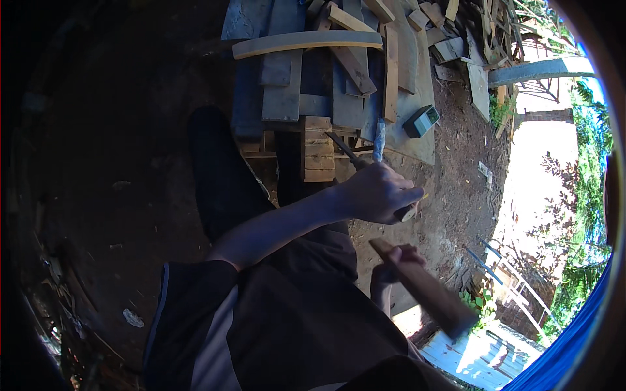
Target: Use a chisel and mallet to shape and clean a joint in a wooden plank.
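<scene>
My left hand is closed around a chisel. The chisel's blade slants up and left, its tip at the upper part of a notched wooden block with several cross cuts. Its handle end sticks out below my fist. Lower and to the right, my right hand grips a thick wooden stick like a club, tilted down to the right and blurred at its far end. The stick is apart from the chisel handle.
Grey boards lie beyond the block, with a curved wooden piece across them. A dark green box-shaped thing and a pale bluish wrapped object are at their right. Scrap wood is piled at the far right.
</scene>
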A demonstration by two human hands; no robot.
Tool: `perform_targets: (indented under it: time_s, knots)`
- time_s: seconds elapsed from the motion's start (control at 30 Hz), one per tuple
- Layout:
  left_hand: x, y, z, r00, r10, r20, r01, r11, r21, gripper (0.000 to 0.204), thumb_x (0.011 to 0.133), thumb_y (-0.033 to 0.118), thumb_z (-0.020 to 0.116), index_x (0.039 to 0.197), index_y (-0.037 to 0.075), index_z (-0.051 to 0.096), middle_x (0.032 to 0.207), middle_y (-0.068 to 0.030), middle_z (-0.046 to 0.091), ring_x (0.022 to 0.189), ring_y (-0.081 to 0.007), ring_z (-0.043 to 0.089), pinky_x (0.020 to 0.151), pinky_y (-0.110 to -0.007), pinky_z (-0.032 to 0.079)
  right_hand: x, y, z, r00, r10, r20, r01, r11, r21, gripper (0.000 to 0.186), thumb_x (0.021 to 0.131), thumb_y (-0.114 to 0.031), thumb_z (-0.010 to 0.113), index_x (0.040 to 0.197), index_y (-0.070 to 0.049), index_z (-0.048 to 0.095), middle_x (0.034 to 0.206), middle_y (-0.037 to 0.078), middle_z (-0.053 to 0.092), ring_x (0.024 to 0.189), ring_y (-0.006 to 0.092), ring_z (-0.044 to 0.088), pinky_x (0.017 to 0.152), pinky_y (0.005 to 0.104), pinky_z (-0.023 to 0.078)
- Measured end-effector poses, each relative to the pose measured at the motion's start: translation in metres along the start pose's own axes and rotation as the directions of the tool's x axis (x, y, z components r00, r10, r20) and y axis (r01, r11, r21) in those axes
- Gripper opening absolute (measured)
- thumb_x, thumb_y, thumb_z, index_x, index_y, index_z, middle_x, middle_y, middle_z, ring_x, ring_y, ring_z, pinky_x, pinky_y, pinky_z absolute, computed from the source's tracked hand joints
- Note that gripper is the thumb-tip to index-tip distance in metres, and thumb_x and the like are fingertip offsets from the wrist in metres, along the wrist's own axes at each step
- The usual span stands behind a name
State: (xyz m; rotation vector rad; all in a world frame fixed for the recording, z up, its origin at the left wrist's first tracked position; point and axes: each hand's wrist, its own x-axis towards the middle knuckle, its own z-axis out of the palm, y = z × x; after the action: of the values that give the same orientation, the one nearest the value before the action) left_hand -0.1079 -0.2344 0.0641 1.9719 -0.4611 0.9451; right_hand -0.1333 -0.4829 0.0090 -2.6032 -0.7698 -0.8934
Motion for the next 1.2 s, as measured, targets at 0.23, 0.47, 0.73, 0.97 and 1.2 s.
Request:
perform_targets:
  time_s: [0.23, 0.47, 0.73, 0.97, 1.2]
  knots:
    - [0.001, 0.002, -0.002, 1.000, 0.019, -0.019, -0.019, 1.000, 0.002, 0.014, 0.079, 0.014, 0.069, 0.079, 0.012, 0.055, 0.061, -0.0024, 0.055, 0.053, -0.0215, 0.062, 0.050, -0.037, 0.049, -0.008, 0.017, -0.004, 0.952, 0.285, 0.108, -0.289, 0.735, 0.613, 0.028, 0.079, -0.012, 0.069, 0.087, -0.005, 0.043, 0.063, 0.005, 0.043, 0.058, 0.0228, 0.050, 0.060, 0.0324, 0.043]
    - [-0.009, 0.004, 0.001, 0.999, 0.035, -0.006, -0.035, 0.999, 0.010, 0.015, 0.078, 0.014, 0.069, 0.079, 0.011, 0.055, 0.060, -0.0025, 0.054, 0.052, -0.0215, 0.061, 0.049, -0.036, 0.049, 0.011, -0.015, -0.017, 0.734, 0.679, -0.040, -0.321, 0.397, 0.860, 0.035, 0.077, -0.015, 0.072, 0.100, -0.001, 0.049, 0.065, 0.010, 0.054, 0.057, 0.0259, 0.055, 0.061, 0.0359, 0.048]
    - [-0.003, -0.002, -0.005, 0.999, 0.039, 0.021, -0.039, 0.999, 0.011, 0.016, 0.078, 0.015, 0.070, 0.081, 0.011, 0.055, 0.060, -0.0023, 0.052, 0.053, -0.0209, 0.062, 0.050, -0.037, 0.049, 0.028, -0.039, -0.006, 0.749, 0.638, -0.178, -0.158, 0.434, 0.887, 0.022, 0.085, -0.009, 0.067, 0.081, -0.005, 0.046, 0.069, 0.006, 0.046, 0.055, 0.0161, 0.047, 0.055, 0.0294, 0.041]
    - [-0.012, -0.004, 0.009, 0.994, 0.093, 0.055, -0.097, 0.992, 0.077, 0.020, 0.080, 0.017, 0.070, 0.079, 0.010, 0.052, 0.063, -0.0026, 0.052, 0.054, -0.0192, 0.061, 0.050, -0.035, 0.049, 0.024, -0.012, -0.016, 0.765, 0.640, -0.077, -0.448, 0.613, 0.650, 0.023, 0.086, -0.012, 0.067, 0.096, -0.002, 0.049, 0.064, 0.005, 0.048, 0.054, 0.0190, 0.052, 0.056, 0.0339, 0.047]
    - [-0.022, 0.003, 0.016, 0.988, 0.130, 0.078, -0.136, 0.987, 0.086, 0.018, 0.079, 0.021, 0.067, 0.081, 0.010, 0.052, 0.064, -0.0018, 0.053, 0.057, -0.0194, 0.064, 0.051, -0.035, 0.050, -0.020, 0.008, -0.008, 0.820, 0.556, 0.136, -0.568, 0.761, 0.314, 0.035, 0.080, -0.012, 0.074, 0.105, -0.002, 0.051, 0.074, 0.008, 0.057, 0.062, 0.0262, 0.061, 0.062, 0.0380, 0.052]
